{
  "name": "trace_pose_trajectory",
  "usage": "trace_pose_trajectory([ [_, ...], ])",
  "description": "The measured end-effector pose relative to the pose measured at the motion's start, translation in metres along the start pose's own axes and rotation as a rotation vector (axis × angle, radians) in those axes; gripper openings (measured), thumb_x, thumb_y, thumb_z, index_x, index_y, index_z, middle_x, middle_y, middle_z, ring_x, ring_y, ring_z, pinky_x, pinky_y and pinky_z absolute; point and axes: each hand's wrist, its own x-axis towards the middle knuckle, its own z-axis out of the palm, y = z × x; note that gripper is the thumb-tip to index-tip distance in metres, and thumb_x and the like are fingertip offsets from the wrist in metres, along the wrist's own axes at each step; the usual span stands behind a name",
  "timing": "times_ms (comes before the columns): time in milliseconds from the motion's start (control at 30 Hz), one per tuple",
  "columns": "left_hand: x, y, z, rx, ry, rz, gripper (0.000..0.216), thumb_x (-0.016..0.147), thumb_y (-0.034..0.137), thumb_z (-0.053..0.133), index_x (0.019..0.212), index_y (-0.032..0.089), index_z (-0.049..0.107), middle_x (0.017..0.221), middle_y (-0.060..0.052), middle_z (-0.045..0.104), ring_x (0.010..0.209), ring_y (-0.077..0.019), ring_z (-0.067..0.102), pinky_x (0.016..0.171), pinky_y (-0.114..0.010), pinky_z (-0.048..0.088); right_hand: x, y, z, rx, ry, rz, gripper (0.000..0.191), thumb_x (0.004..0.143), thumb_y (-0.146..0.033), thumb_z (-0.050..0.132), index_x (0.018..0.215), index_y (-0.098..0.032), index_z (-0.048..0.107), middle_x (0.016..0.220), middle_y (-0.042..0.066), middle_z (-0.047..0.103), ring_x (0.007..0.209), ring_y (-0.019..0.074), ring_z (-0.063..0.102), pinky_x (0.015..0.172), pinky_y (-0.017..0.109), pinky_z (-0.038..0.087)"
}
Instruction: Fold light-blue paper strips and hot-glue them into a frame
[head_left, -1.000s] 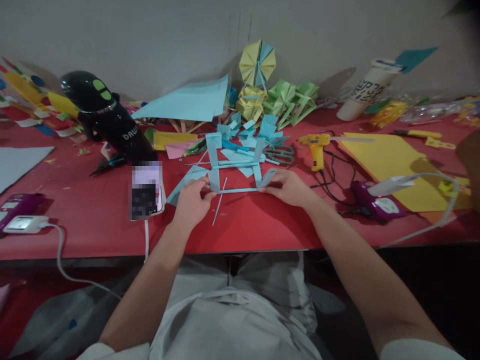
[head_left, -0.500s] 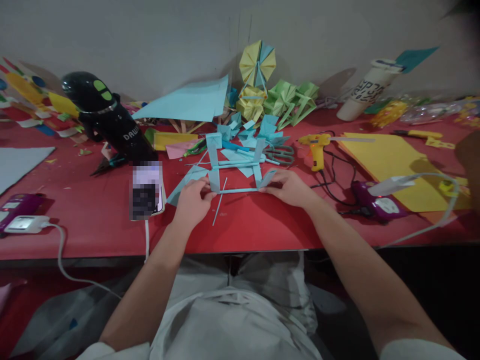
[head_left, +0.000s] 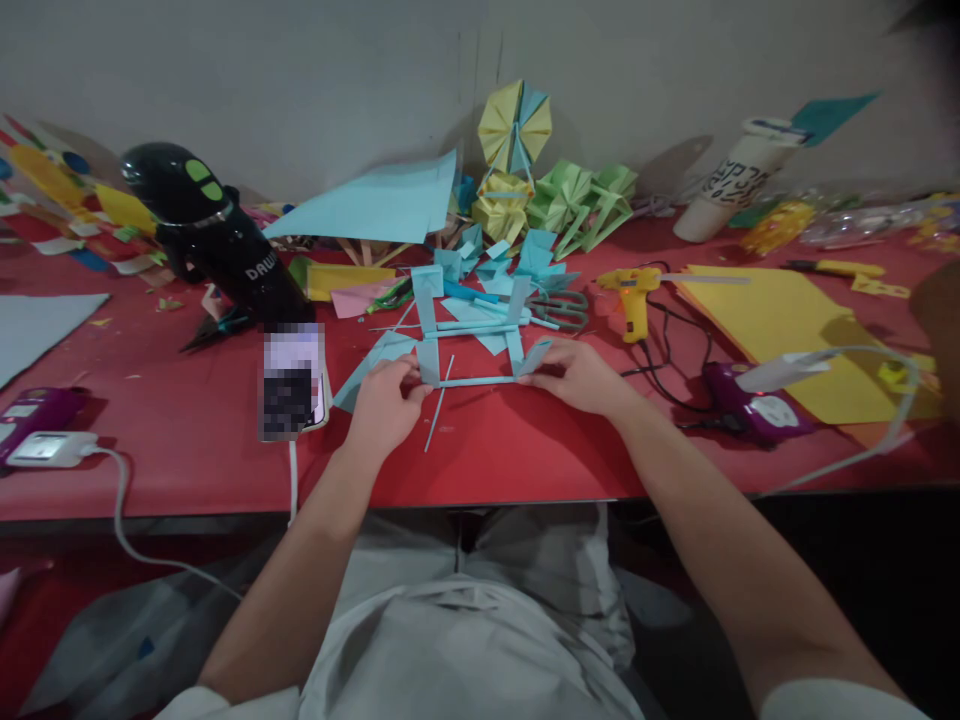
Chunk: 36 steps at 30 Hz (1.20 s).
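Paper frame (head_left: 469, 340), pale blue, sits at the centre of the picture on the red table (head_left: 187, 450), near its front edge. The left hand (head_left: 382, 405) pinches the frame's lower left corner and the right hand (head_left: 581, 375) pinches its lower right flap, fingers pressed on the paper. A loose stick (head_left: 437, 410) lies between the hands. A phone (head_left: 291, 385) is left of centre. Further back, right of the frame, lie scissors (head_left: 559, 308) and a glue gun (head_left: 634, 295). Paper fans (head_left: 517, 125) stand top centre by the wall.
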Motion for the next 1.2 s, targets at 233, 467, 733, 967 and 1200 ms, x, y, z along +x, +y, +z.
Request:
trace_pose_trajectory([
  [233,-0.0001,-0.0014,0.0002,-0.005,-0.001,0.007,0.016,0.076,0.015,0.072,0.090,0.020,0.066,0.090,-0.004,0.070,0.089,-0.0197,0.068,0.090,-0.037,0.056,0.0000,-0.0003,-0.0003,-0.016,-0.004,0.000,0.023,0.086,-0.040,0.067,0.074,-0.021,0.073,0.083,0.005,0.070,0.078,0.0198,0.066,0.074,0.036,0.055],
  [467,-0.0001,-0.0031,0.0012,-0.025,0.002,0.008,0.017,0.075,0.015,0.073,0.089,0.021,0.065,0.090,-0.004,0.069,0.086,-0.0193,0.068,0.089,-0.038,0.057,0.0004,-0.0009,-0.0009,-0.001,-0.005,-0.008,0.020,0.086,-0.039,0.067,0.077,-0.022,0.074,0.087,0.005,0.071,0.080,0.0200,0.067,0.076,0.036,0.056],
  [733,-0.0003,0.0006,-0.0008,0.001,0.000,0.007,0.014,0.076,0.015,0.073,0.086,0.020,0.065,0.092,-0.004,0.070,0.087,-0.0193,0.068,0.088,-0.036,0.056,0.0003,-0.0003,-0.0004,0.003,-0.005,-0.022,0.020,0.086,-0.038,0.067,0.077,-0.022,0.074,0.088,0.005,0.071,0.082,0.0206,0.068,0.078,0.037,0.056],
  [967,0.0005,0.0012,-0.0015,0.009,-0.002,0.015,0.013,0.076,0.014,0.073,0.084,0.021,0.065,0.090,-0.004,0.071,0.088,-0.0199,0.068,0.089,-0.036,0.056,0.0006,-0.0012,-0.0003,-0.009,-0.005,-0.037,0.022,0.087,-0.040,0.067,0.077,-0.022,0.074,0.086,0.005,0.071,0.080,0.0206,0.067,0.077,0.037,0.056],
  [1200,0.0007,-0.0001,-0.0009,0.020,-0.007,0.013,0.013,0.076,0.016,0.073,0.087,0.020,0.066,0.090,-0.005,0.070,0.084,-0.0189,0.068,0.086,-0.035,0.056,0.0003,-0.0002,0.0002,0.002,0.002,-0.044,0.024,0.087,-0.042,0.066,0.076,-0.022,0.074,0.088,0.006,0.071,0.082,0.0214,0.067,0.079,0.038,0.056],
])
